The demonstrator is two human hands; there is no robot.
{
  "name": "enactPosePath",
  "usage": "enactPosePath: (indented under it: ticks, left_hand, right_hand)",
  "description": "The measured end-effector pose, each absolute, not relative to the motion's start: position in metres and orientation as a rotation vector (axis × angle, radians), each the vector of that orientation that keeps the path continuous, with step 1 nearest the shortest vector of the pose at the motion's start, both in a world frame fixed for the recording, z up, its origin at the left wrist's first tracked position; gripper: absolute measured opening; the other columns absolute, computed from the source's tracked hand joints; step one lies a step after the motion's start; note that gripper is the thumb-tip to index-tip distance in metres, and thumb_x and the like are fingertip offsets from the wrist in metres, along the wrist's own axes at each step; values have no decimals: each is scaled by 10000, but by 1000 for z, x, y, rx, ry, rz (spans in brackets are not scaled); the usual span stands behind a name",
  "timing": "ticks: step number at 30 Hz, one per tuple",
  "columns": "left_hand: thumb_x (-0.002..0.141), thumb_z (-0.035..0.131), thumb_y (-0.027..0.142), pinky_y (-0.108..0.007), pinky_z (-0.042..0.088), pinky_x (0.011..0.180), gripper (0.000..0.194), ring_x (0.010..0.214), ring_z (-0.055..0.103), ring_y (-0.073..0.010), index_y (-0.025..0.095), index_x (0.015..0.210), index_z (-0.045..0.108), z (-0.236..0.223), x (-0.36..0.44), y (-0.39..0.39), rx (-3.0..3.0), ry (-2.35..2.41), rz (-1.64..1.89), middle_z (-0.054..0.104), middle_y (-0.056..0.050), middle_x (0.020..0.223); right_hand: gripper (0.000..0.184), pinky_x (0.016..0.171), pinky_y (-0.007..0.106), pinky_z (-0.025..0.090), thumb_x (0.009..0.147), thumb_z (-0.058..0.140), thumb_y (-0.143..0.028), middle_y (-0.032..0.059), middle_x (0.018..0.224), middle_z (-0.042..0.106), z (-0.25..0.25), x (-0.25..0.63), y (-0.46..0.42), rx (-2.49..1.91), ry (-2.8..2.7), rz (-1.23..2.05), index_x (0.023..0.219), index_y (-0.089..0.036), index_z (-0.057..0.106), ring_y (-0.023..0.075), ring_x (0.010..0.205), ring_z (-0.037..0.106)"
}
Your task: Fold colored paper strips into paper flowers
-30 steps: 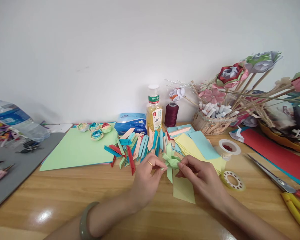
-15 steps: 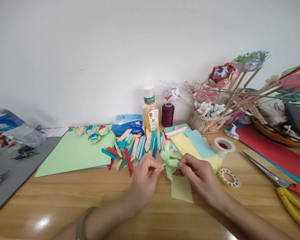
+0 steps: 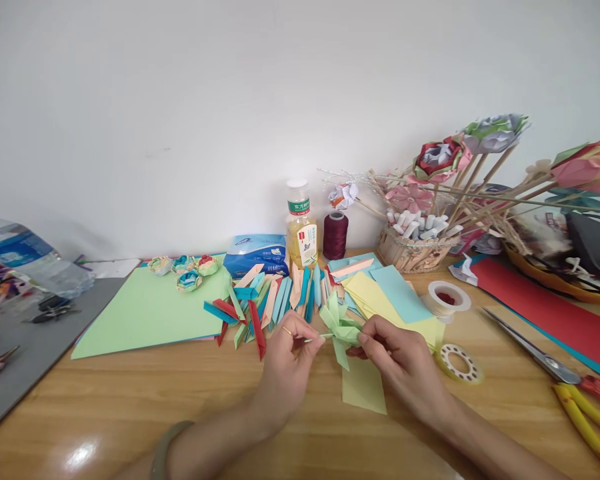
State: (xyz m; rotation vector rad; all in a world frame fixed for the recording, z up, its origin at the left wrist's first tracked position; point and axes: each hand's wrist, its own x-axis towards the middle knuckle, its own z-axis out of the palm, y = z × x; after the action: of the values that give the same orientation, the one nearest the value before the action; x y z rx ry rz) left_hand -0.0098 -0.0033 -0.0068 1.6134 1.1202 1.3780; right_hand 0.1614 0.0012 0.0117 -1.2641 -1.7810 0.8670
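Observation:
Between my two hands is a light green folded paper piece (image 3: 341, 328) with several strips sticking out from its middle. My left hand (image 3: 291, 363) pinches the thin tip of its left strip between thumb and fingers. On the other side, my right hand (image 3: 397, 357) grips the right end of the same piece, its fingertips partly hidden behind the paper. Below it a pale yellow-green paper square (image 3: 364, 388) lies on the wooden table (image 3: 220, 413). Just beyond my left hand is a pile of folded paper strips (image 3: 275, 300) in red, blue, green and peach.
Yellow sheets (image 3: 375, 300) and a blue sheet (image 3: 400, 291) lie beyond my right hand. Further right are a tape roll (image 3: 459, 364), a ribbon spool (image 3: 449, 300), scissors (image 3: 535, 347) and yellow-handled pliers (image 3: 583, 423). A drink bottle (image 3: 303, 233) and purple thread spool (image 3: 335, 237) stand by the wall.
The view has tilted up slightly, so everything sits a little lower. My hands keep their hold on the green paper piece, with only a slight shift.

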Motion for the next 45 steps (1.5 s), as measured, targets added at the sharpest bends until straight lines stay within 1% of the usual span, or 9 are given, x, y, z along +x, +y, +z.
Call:
enactPosePath:
  ticks: [10, 12, 15, 18, 23, 28, 32, 40, 45]
  left_hand:
    - [769, 575, 272, -289, 472, 684, 149, 770, 493, -133, 179, 706, 478, -6, -14, 8, 1296, 898, 1379, 460, -11, 794]
    - [763, 582, 286, -282, 479, 683, 188, 770, 493, -126, 173, 673, 461, -5, -15, 11, 1231, 869, 1332, 450, -11, 803]
    - [775, 569, 276, -253, 459, 662, 256, 717, 479, -103, 167, 612, 404, -4, -16, 13, 1244, 829, 1272, 441, -5, 780]
    - [789, 548, 254, -233, 425, 639, 251, 692, 463, -100, 167, 606, 400, -5, -17, 14, 1305, 813, 1268, 439, 0, 752]
    - [791, 526, 206, -240, 396, 668, 107, 750, 458, -125, 167, 692, 513, -4, -18, 12, 1341, 808, 1247, 450, -12, 761]
    - [641, 678, 201, -259, 432, 663, 202, 805, 463, -141, 173, 742, 505, -2, -16, 8, 1254, 699, 1163, 400, -35, 938]
    - [597, 725, 189, -260, 436, 674, 272, 855, 464, -156, 178, 717, 481, -1, -14, 8, 1286, 777, 1167, 396, -31, 928]
    - [627, 722, 231, -236, 396, 673, 276, 774, 491, -125, 177, 713, 465, 0, -11, 8, 1227, 829, 1187, 448, 9, 780]
    - [660, 681, 195, -238, 409, 692, 241, 800, 498, -127, 180, 739, 454, 2, -10, 5, 1194, 745, 1115, 458, -1, 814]
  right_hand:
    - [234, 521, 240, 443, 888, 387, -300, -24, 588, 528, 15, 175, 10, -1109, -1551, 687, 696, -229, 499, 130, 540, 519]
    - [138, 595, 264, 482, 874, 421, -327, 8, 750, 564, 17, 177, 13, -1057, -1593, 629, 868, -246, 534, 157, 683, 560]
    - [398, 849, 357, 457, 809, 526, -407, 83, 1114, 501, 18, 174, 13, -945, -1875, 531, 1167, -246, 457, 232, 1053, 487]
    - [512, 929, 378, 412, 772, 589, -385, 102, 1205, 422, 20, 169, 9, -910, -2002, 474, 1228, -243, 405, 240, 1154, 410]
    - [268, 889, 330, 449, 801, 549, -210, 69, 1150, 423, 19, 166, 7, -948, -1978, 458, 1061, -272, 528, 197, 1112, 449]
    - [279, 846, 327, 476, 774, 588, -226, 61, 1064, 453, 15, 166, 12, -958, -1959, 478, 1048, -277, 574, 201, 1041, 492]
    - [215, 842, 337, 479, 776, 588, -226, 61, 1072, 449, 15, 166, 12, -958, -1974, 510, 985, -276, 606, 209, 1034, 492]
    - [165, 729, 316, 506, 783, 585, -174, 57, 1094, 402, 17, 164, 7, -908, -1959, 549, 929, -250, 572, 166, 859, 534]
    - [164, 663, 304, 517, 805, 538, -126, 74, 1130, 393, 14, 161, 6, -840, -1995, 446, 925, -230, 577, 145, 801, 549]
